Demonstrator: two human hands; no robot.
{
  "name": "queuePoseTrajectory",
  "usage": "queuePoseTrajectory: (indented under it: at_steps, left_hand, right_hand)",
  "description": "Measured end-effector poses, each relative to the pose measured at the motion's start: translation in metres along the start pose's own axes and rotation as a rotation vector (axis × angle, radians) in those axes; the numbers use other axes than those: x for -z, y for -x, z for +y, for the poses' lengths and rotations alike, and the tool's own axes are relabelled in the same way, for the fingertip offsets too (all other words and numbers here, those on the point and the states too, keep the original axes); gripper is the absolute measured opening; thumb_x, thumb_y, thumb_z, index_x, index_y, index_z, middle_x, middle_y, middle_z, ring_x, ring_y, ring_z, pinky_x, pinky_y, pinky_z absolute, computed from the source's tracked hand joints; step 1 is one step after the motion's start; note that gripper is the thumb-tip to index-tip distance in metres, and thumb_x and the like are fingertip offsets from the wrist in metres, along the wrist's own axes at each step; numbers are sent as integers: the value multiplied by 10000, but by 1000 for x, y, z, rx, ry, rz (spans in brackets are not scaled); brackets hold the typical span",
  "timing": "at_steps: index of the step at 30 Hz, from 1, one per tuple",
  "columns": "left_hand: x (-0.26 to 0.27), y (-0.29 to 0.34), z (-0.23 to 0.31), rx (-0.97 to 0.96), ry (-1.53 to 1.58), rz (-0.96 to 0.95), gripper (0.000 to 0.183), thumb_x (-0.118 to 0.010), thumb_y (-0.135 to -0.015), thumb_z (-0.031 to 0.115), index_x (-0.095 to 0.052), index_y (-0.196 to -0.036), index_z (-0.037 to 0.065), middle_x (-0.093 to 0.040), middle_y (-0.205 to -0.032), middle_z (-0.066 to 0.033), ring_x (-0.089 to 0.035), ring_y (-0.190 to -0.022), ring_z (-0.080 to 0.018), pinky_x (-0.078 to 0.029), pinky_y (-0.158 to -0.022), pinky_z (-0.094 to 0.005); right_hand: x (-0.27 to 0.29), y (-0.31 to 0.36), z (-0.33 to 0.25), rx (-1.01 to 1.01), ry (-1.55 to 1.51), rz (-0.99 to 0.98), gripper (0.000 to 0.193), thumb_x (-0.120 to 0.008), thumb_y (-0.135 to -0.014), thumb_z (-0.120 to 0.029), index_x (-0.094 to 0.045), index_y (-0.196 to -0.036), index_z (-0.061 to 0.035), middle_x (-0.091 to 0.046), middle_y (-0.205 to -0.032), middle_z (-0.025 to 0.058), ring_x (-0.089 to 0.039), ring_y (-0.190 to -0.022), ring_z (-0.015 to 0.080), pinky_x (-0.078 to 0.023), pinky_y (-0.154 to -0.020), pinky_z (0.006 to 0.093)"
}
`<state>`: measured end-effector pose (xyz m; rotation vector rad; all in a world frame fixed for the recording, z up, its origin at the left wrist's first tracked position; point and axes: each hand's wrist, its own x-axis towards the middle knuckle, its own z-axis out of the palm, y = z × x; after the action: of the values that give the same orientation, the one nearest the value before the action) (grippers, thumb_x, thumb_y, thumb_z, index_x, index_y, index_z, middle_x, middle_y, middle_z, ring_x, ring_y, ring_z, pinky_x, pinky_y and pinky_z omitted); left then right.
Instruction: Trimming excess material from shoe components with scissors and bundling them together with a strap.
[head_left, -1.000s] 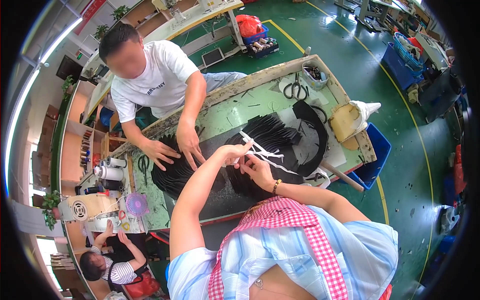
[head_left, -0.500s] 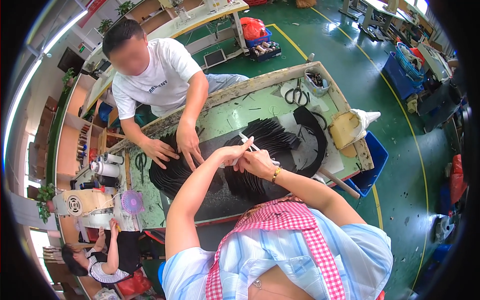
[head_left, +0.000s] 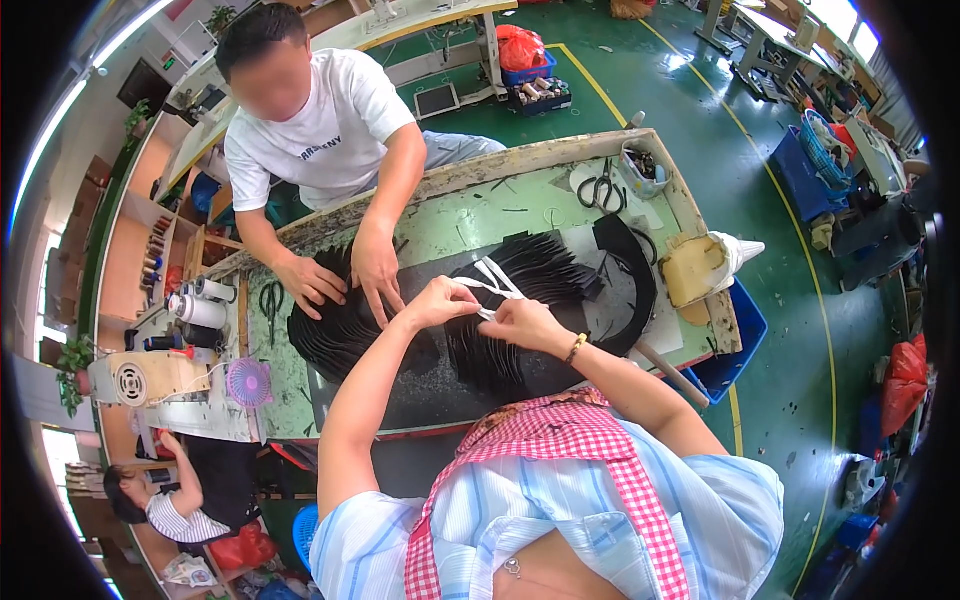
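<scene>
My left hand (head_left: 440,300) and my right hand (head_left: 523,322) meet over the worktable, both pinching thin white strips (head_left: 493,278) that stick out between them. Under my hands lie fanned rows of black cut pieces (head_left: 530,265) on a dark mat (head_left: 420,390). Across the table a person in a white shirt presses both hands (head_left: 345,272) flat on another fan of black pieces (head_left: 330,330).
The green worktable (head_left: 460,215) carries black scissors (head_left: 600,190), a small cup of bits (head_left: 640,170), a curved black strip (head_left: 640,270) and a yellow block (head_left: 695,268). Tape rolls (head_left: 200,310), a small fan (head_left: 248,380) and scissors (head_left: 270,300) lie left. A blue crate (head_left: 740,340) stands right.
My hands have drawn closer together and the white strips between them look shorter and more gathered. The person opposite keeps both hands on the black pieces.
</scene>
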<state>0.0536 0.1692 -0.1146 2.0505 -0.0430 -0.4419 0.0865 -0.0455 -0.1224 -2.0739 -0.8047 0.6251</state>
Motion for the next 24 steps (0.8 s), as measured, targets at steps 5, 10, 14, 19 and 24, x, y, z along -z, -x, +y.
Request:
queuePoseTrajectory:
  at_steps: [5,10,14,19,24]
  left_hand:
    - [-1,2,1,41,-8,-30,162,-660,-772,155,-679,-825,3,-621,-712,7,-538,-687,-62,-437,-642,-244]
    - [-5,13,16,-18,111,96,196,-761,-679,109,-671,-821,8,-611,-733,5,-523,-666,-38,-421,-584,-201]
    - [-2,16,-2,-101,4,263,173,-768,-665,54,-653,-783,1,-564,-678,19,-487,-594,-29,-395,-536,-189]
    - [-13,9,-31,-97,152,297,140,-719,-662,-36,-584,-653,-2,-546,-643,12,-505,-599,-45,-406,-533,-206]
    - [-18,13,-24,-2,24,394,242,-741,-641,12,-597,-835,22,-538,-627,-51,-496,-572,-78,-412,-529,-261]
  right_hand:
    - [-10,-9,-10,159,447,58,363,-605,-772,-366,-615,-690,-13,-607,-630,169,-623,-616,315,-481,-561,416]
    - [10,-11,-10,307,547,-82,274,-533,-817,-256,-602,-679,-30,-607,-637,177,-621,-615,331,-477,-556,436]
    - [23,-3,-2,311,588,-193,246,-551,-813,-264,-607,-709,-49,-610,-646,163,-618,-634,346,-476,-569,439]
    - [22,34,33,236,465,-236,213,-555,-818,-250,-569,-761,-45,-577,-609,167,-587,-580,363,-440,-509,449]
    - [29,38,22,258,448,-197,147,-586,-794,-189,-567,-755,-49,-606,-781,150,-595,-758,320,-461,-620,416]
